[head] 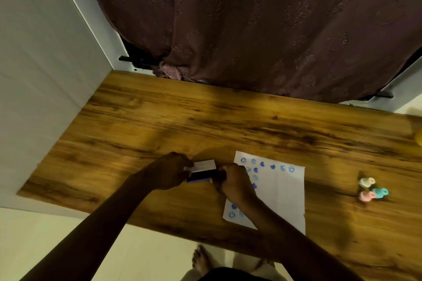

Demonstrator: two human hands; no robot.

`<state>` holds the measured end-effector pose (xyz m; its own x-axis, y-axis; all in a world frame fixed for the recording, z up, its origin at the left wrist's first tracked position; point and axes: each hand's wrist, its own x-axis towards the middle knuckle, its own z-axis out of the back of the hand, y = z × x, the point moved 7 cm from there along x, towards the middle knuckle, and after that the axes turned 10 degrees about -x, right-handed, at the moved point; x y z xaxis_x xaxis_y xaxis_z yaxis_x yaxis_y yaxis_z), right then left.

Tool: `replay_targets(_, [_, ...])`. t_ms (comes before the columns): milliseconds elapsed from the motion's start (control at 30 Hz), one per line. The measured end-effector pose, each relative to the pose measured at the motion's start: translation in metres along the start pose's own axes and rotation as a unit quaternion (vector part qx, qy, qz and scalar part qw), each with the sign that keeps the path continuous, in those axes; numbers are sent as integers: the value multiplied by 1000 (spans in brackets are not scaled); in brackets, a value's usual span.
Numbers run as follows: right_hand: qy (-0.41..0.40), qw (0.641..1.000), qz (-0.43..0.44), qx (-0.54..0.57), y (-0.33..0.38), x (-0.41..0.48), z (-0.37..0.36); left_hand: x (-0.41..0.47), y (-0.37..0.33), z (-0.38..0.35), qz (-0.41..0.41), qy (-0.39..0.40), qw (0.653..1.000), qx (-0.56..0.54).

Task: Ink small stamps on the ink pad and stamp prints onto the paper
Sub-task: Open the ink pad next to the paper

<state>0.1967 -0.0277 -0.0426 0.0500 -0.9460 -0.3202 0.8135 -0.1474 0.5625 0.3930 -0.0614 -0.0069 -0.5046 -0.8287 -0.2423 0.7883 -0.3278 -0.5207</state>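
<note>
A small ink pad with a white lid and a dark purple base lies on the wooden table, just left of the paper. My left hand grips its left end and my right hand grips its right end. The white paper carries several blue stamp prints along its top and left side; my right forearm hides part of it. Three small stamps, cream, teal and pink, lie together on the table to the right of the paper.
The wooden table runs back to a dark maroon curtain. A white wall stands at the left. A yellow object peeks in at the right edge. My bare foot is on the floor below the table's front edge.
</note>
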Motion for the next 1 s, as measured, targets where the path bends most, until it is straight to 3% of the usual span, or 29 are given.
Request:
replay_targets(667, [13,1000,-1,6,-3,-3,-4,33,12,24,39,17,989,-144])
replay_targets(1000, [17,1000,-5,-10,-2,-3,-4,48,31,17,55,-11,994,-97])
